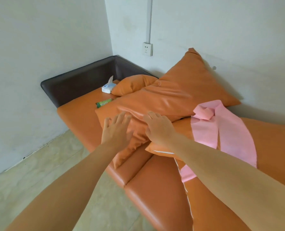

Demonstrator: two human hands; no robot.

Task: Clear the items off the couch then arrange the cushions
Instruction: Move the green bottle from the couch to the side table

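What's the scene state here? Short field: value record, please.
surface: orange couch in a room corner
left hand: open, fingers spread over the front cushion
right hand: open, resting on the same cushion
loose items: tissue pack, green bottle, pink cloth
cushions: piled crookedly, not arranged
cleared: not yet

You had glossy, smooth leather-like orange cushions point(163, 97) on a couch point(155, 189) of the same sheen, a matt pink cloth point(230, 130), a soft plastic tissue pack point(107, 88), and a dark, dull-finished couch arm point(75, 87).
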